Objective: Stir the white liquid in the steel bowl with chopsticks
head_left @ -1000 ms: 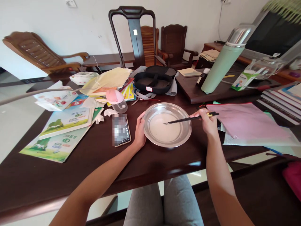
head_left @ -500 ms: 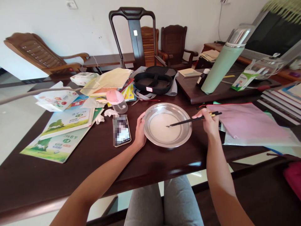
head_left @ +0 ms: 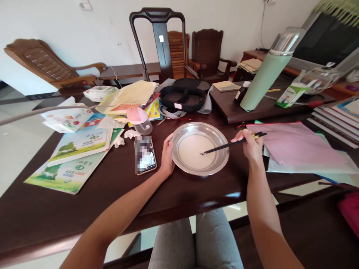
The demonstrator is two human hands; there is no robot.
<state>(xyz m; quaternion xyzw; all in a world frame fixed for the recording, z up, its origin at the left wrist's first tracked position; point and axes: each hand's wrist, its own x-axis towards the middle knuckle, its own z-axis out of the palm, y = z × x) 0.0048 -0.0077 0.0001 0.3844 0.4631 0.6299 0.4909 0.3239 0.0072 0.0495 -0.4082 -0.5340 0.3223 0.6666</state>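
In the head view, the metal bowl (head_left: pixel 179 154) rests on the dark surface (head_left: pixel 202 194), pale contents (head_left: pixel 193 155) inside. The right hand's (head_left: pixel 250 145) fingers are clamped on black chopsticks (head_left: pixel 237 142), tips in those contents. The left hand (head_left: pixel 167 157) touches the bowl's side; whether its fingers grip, I cannot tell. A phone (head_left: pixel 150 160) lies beside it.
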